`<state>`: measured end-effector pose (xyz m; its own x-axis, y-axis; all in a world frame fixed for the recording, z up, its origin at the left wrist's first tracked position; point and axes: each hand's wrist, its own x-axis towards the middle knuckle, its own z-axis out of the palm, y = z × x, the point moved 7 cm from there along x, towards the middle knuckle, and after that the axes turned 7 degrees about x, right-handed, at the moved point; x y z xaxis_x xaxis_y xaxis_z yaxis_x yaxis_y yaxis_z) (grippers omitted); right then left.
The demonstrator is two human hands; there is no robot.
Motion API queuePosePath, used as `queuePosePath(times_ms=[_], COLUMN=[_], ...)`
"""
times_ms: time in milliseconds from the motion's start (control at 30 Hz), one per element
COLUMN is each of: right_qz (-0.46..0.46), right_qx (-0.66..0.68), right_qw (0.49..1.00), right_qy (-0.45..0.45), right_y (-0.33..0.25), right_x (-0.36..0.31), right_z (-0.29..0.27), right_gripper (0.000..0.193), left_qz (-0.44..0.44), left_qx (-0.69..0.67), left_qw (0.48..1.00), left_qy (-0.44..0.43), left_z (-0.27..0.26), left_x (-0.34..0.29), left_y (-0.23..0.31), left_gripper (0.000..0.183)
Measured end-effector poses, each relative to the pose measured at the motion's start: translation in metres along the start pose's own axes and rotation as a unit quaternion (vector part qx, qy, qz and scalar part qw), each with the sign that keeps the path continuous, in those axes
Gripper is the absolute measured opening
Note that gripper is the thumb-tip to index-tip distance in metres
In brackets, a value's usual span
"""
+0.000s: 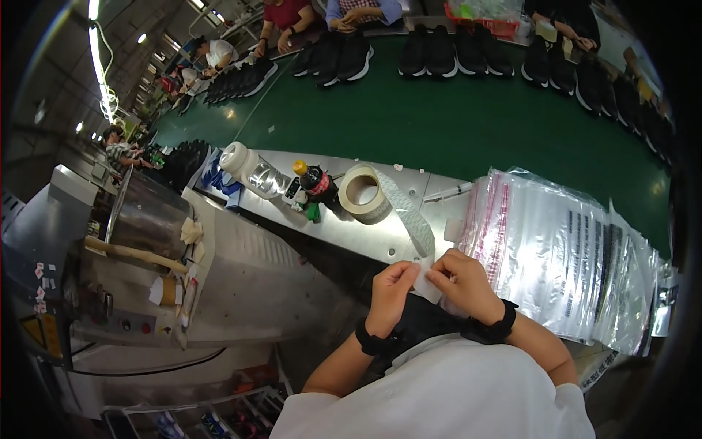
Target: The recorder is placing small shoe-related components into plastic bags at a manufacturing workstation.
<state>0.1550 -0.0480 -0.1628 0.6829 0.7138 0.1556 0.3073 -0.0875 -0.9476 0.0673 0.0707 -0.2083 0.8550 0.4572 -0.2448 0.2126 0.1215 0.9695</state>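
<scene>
A roll of pale labels (374, 211) stands on the metal ledge, and its loose strip (411, 221) runs down toward me. Close to my body, my left hand (391, 294) pinches the strip's end between thumb and fingers. From the other side my right hand (466, 284) pinches the same end, its fingertips almost meeting the left ones. The fingers partly cover the white piece between them, so I cannot tell whether a label is lifted off. Just right of my right hand lies a stack of clear plastic bags (545, 256) with printed text.
On the ledge (336, 238) left of the roll stand a dark drink bottle (319, 186) and a clear bottle with a white lid (259, 175). Beyond is a green conveyor belt (351, 121) with rows of black shoes (442, 53). Co-workers sit across it. A metal machine (248, 278) stands left.
</scene>
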Motion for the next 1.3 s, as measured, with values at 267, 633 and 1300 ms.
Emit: queuePosePath(times_ms=[267, 633, 1300], right_qz=[0.003, 0.127, 0.128], right_qx=[0.117, 0.265, 0.149], right_qw=[0.993, 0.949, 0.980], right_qy=[-0.021, -0.116, -0.003], right_y=[0.018, 0.041, 0.036], right_x=[-0.005, 0.008, 0.018], right_z=[-0.007, 0.027, 0.027], right_gripper=[0.010, 0.016, 0.017], left_qz=[-0.155, -0.032, 0.070], left_qx=[-0.408, -0.223, -0.193], left_qw=[0.892, 0.969, 0.978], left_qy=[-0.121, -0.101, -0.049], left_z=[0.003, -0.003, -0.007], left_x=[-0.007, -0.004, -0.014], left_y=[-0.024, -0.002, 0.002], left_gripper=[0.049, 0.042, 0.051])
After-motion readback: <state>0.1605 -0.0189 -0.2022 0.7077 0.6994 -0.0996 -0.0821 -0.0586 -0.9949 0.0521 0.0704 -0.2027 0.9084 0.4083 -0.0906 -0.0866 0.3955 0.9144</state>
